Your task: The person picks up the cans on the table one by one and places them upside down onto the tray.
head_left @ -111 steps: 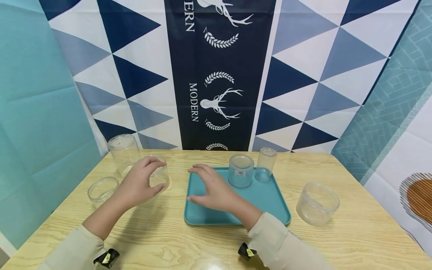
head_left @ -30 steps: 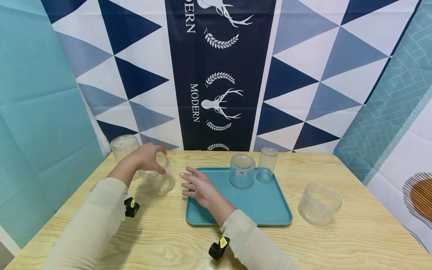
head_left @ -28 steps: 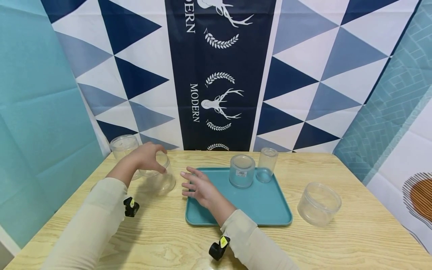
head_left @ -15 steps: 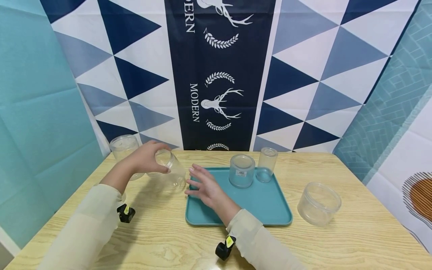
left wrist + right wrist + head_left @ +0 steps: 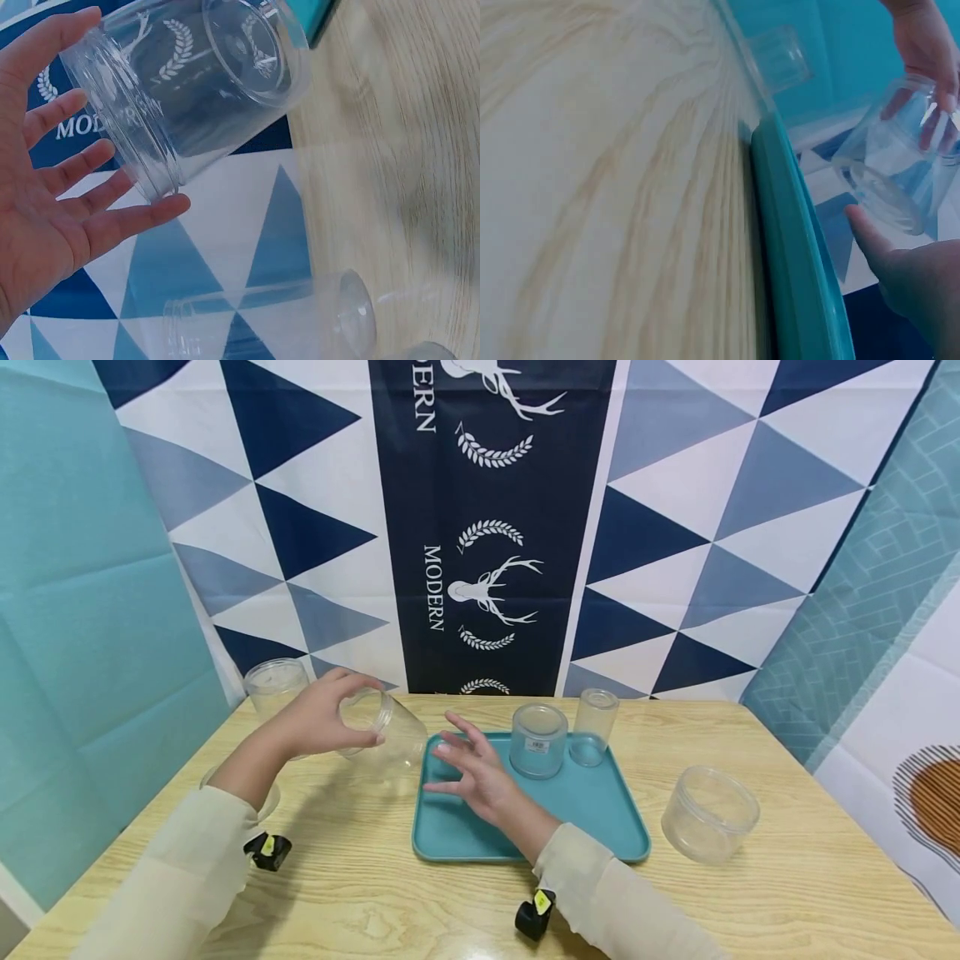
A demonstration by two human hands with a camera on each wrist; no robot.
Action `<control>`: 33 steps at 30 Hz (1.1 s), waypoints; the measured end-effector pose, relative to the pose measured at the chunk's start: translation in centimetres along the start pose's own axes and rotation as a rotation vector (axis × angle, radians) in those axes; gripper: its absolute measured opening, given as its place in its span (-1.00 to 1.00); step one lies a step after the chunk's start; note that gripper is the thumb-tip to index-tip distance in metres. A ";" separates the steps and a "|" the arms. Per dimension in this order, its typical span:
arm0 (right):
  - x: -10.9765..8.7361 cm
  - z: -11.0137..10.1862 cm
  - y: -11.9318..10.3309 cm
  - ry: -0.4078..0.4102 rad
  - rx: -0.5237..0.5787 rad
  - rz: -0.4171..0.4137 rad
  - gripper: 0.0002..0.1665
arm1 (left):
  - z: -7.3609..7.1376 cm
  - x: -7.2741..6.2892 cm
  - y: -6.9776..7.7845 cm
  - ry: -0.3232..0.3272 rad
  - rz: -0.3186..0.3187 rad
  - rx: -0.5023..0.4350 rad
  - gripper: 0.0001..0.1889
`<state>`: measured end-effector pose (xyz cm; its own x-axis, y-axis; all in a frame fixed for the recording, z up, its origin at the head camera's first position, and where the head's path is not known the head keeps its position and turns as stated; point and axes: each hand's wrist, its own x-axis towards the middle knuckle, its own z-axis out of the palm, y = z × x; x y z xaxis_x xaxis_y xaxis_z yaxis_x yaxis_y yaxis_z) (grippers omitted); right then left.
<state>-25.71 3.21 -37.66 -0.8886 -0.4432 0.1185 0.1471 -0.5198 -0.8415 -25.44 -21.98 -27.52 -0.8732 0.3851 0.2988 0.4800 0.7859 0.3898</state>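
My left hand (image 5: pixel 311 718) grips a clear jar (image 5: pixel 405 739) by its threaded mouth. The jar leans on a slant above the table, its base toward the blue-green tray (image 5: pixel 525 827). In the left wrist view, thumb and fingers (image 5: pixel 101 154) spread around the threaded neck, and the see-through body (image 5: pixel 202 82) shows the wall pattern. My right hand (image 5: pixel 483 781) is over the tray's left part, fingers apart and holding nothing. Seen from the right wrist, its thumb (image 5: pixel 866 232) is close beside the jar's base (image 5: pixel 881 195).
On the tray's back right stand a short labelled jar (image 5: pixel 537 756) and a narrow jar (image 5: pixel 594 727). Another clear jar (image 5: pixel 708 814) is right of the tray. A tall jar (image 5: pixel 272 685) stands back left, and a low one (image 5: pixel 267 802) is partly behind my left forearm.
Upright beside the tall jar at first, the gripped jar has been tilted and shifted right toward the tray. My right hand went left, then back right over the tray, with fingers spread.
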 end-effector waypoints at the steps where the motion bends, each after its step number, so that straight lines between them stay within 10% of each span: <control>1: -0.1 -0.1 0.0 0.005 -0.008 -0.010 -0.18 | 0.0 -0.1 0.1 0.008 0.012 -0.007 -0.26; 10: -1.8 -0.3 0.3 0.091 -0.063 -0.106 -0.25 | 0.8 -0.8 1.7 0.083 0.122 -0.037 -0.29; 33: -3.8 -0.3 -0.4 -0.008 0.062 -0.132 -0.14 | 3.1 -1.5 5.5 0.139 0.273 -0.197 -0.31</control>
<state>-22.51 5.35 -37.93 -0.8986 -0.3736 0.2299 0.0562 -0.6178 -0.7844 -21.71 -16.71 -28.53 -0.6975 0.4873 0.5254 0.7126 0.5497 0.4360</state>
